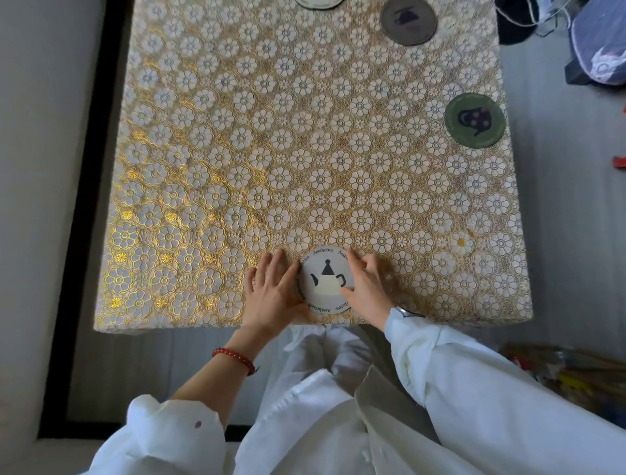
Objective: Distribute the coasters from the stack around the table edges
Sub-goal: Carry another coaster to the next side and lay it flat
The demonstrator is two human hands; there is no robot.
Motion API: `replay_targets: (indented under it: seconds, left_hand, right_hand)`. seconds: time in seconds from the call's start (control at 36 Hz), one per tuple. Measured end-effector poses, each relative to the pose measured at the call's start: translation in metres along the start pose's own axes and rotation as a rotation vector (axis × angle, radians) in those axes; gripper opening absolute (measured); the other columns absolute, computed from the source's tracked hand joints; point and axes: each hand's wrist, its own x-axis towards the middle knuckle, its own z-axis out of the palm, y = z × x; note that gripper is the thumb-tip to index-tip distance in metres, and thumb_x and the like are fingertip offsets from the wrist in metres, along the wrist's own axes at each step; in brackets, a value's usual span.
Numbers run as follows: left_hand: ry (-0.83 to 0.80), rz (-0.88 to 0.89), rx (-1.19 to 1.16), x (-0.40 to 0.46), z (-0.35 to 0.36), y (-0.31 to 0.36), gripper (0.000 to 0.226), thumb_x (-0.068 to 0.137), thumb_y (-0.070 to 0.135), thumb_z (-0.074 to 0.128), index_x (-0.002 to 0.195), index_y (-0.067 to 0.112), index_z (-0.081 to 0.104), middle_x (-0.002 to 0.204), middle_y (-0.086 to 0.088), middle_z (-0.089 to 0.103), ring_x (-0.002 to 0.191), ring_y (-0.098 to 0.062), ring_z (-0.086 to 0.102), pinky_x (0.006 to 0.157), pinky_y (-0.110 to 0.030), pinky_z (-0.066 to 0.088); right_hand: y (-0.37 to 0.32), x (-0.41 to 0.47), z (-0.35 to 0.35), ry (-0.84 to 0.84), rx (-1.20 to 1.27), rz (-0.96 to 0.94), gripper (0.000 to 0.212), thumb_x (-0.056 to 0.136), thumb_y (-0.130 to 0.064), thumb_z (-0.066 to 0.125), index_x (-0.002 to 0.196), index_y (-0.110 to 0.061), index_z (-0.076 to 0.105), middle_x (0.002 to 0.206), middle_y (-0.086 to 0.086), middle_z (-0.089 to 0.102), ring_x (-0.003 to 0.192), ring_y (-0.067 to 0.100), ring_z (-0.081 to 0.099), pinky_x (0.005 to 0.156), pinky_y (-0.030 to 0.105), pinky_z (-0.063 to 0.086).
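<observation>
A round grey coaster [326, 278] with a teapot picture lies at the near edge of the table [237, 152], which is covered in a gold and white flower cloth. My left hand [275, 292] rests flat against its left rim. On its right rim lies my right hand [367, 284], fingers spread, thumb on the coaster's face. Whether more coasters lie under it I cannot tell. A green coaster [475, 120] sits at the right edge. Near the far right corner lies a brown coaster [409, 21]. A pale coaster [320, 2] is cut off at the far edge.
Grey floor runs along both sides of the table. A dark bag and bundle [599, 44] lie on the floor at the far right. Coloured clutter [569, 369] sits on the floor at the near right. A black strip [84, 169] borders the left side.
</observation>
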Motion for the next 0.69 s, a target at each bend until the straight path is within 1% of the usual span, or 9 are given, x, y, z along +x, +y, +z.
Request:
replay_targets:
  seconds: [0.22, 0.33, 0.42, 0.47, 0.58, 0.64, 0.69]
  left_hand:
    - [0.003, 0.0, 0.019, -0.001, 0.001, -0.001, 0.091, 0.069, 0.053, 0.066, 0.142, 0.03, 0.017, 0.156, -0.008, 0.006, 0.143, -0.028, -0.003, 0.114, -0.052, 0.0]
    - [-0.005, -0.008, 0.032, -0.002, -0.001, 0.001, 0.092, 0.07, 0.053, 0.066, 0.142, 0.029, 0.015, 0.156, -0.008, 0.005, 0.142, -0.028, -0.004, 0.114, -0.051, -0.002]
    - [-0.015, -0.018, 0.026, -0.002, -0.002, 0.002, 0.092, 0.07, 0.052, 0.066, 0.142, 0.028, 0.015, 0.156, -0.008, 0.004, 0.142, -0.028, -0.005, 0.114, -0.051, -0.003]
    - [-0.019, -0.026, 0.023, -0.001, -0.003, 0.003, 0.092, 0.07, 0.051, 0.066, 0.142, 0.028, 0.015, 0.156, -0.007, 0.004, 0.142, -0.027, -0.005, 0.115, -0.051, 0.0]
    - [-0.021, -0.039, 0.029, -0.001, -0.005, 0.006, 0.091, 0.07, 0.05, 0.067, 0.142, 0.028, 0.016, 0.156, -0.006, 0.004, 0.142, -0.027, -0.005, 0.115, -0.05, -0.002]
    - [-0.023, -0.043, 0.034, -0.002, -0.006, 0.007, 0.09, 0.071, 0.05, 0.066, 0.142, 0.028, 0.016, 0.156, -0.006, 0.003, 0.142, -0.026, -0.006, 0.115, -0.05, -0.002]
    - [-0.027, -0.043, 0.043, -0.001, -0.007, 0.008, 0.089, 0.072, 0.05, 0.065, 0.142, 0.028, 0.015, 0.156, -0.005, 0.002, 0.142, -0.026, -0.006, 0.115, -0.049, -0.003]
  right_hand:
    - [0.002, 0.001, 0.001, -0.007, -0.009, -0.022, 0.071, 0.081, 0.003, 0.057, 0.14, -0.013, 0.019, 0.132, 0.018, 0.024, 0.123, 0.027, 0.036, 0.107, 0.029, 0.027]
    - [0.001, 0.003, -0.001, -0.007, -0.024, -0.034, 0.071, 0.081, 0.003, 0.058, 0.139, -0.015, 0.022, 0.132, 0.017, 0.026, 0.12, 0.027, 0.039, 0.104, 0.03, 0.032]
    - [0.0, 0.003, -0.003, -0.014, -0.021, -0.046, 0.07, 0.082, 0.004, 0.056, 0.14, -0.014, 0.021, 0.132, 0.017, 0.026, 0.12, 0.026, 0.038, 0.104, 0.028, 0.032]
    - [-0.001, 0.002, -0.005, -0.017, -0.036, -0.049, 0.07, 0.082, 0.003, 0.056, 0.14, -0.013, 0.021, 0.132, 0.017, 0.026, 0.119, 0.025, 0.037, 0.102, 0.028, 0.033]
    - [-0.002, 0.002, -0.006, -0.041, -0.043, -0.052, 0.068, 0.082, 0.006, 0.053, 0.139, -0.013, 0.02, 0.131, 0.017, 0.024, 0.118, 0.025, 0.037, 0.1, 0.028, 0.035]
    - [-0.002, 0.002, -0.005, -0.041, -0.075, -0.048, 0.068, 0.082, 0.005, 0.054, 0.139, -0.013, 0.02, 0.13, 0.016, 0.025, 0.115, 0.024, 0.037, 0.094, 0.027, 0.038]
    - [0.0, 0.003, -0.005, -0.014, -0.175, -0.048, 0.066, 0.082, -0.002, 0.056, 0.137, -0.015, 0.022, 0.127, 0.014, 0.029, 0.111, 0.023, 0.036, 0.079, 0.028, 0.04]
